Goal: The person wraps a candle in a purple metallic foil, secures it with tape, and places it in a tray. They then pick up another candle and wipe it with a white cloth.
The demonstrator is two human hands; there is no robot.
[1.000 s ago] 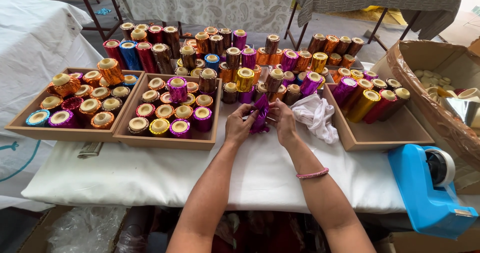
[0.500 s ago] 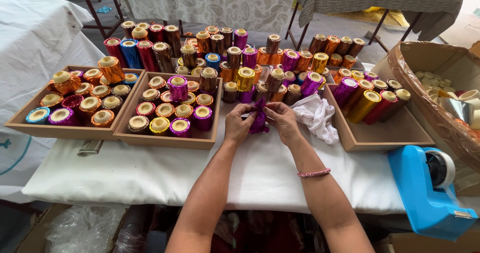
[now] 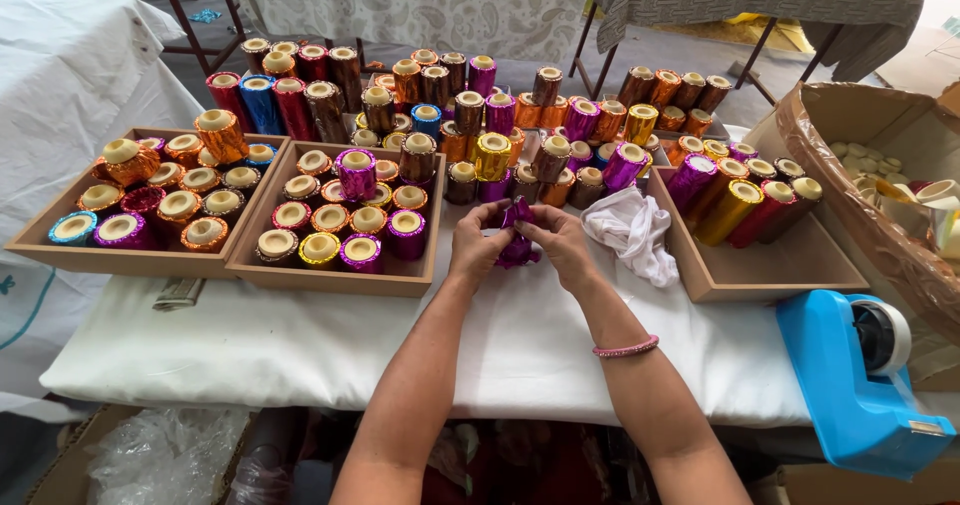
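Both hands meet over the white-covered table [image 3: 300, 345], pinching one small piece wrapped in shiny purple foil [image 3: 517, 233]. My left hand [image 3: 478, 243] grips its left side and my right hand [image 3: 560, 245] its right side; a pink bangle [image 3: 625, 347] circles the right wrist. The fingers hide most of the piece. Just beyond the hands stand several foil-wrapped cylinders [image 3: 490, 155] in gold, orange, purple, red and blue.
Two wooden trays [image 3: 330, 280] at the left hold foil-wrapped pieces; a third tray [image 3: 770, 265] at the right holds several lying cylinders. A crumpled white cloth [image 3: 630, 230] lies beside my right hand. A blue tape dispenser [image 3: 860, 375] sits at the right edge, behind it a cardboard box [image 3: 880, 235].
The hands have stayed in place over the table, turning and pressing the purple foil piece slightly between the fingers. Nothing else has moved.
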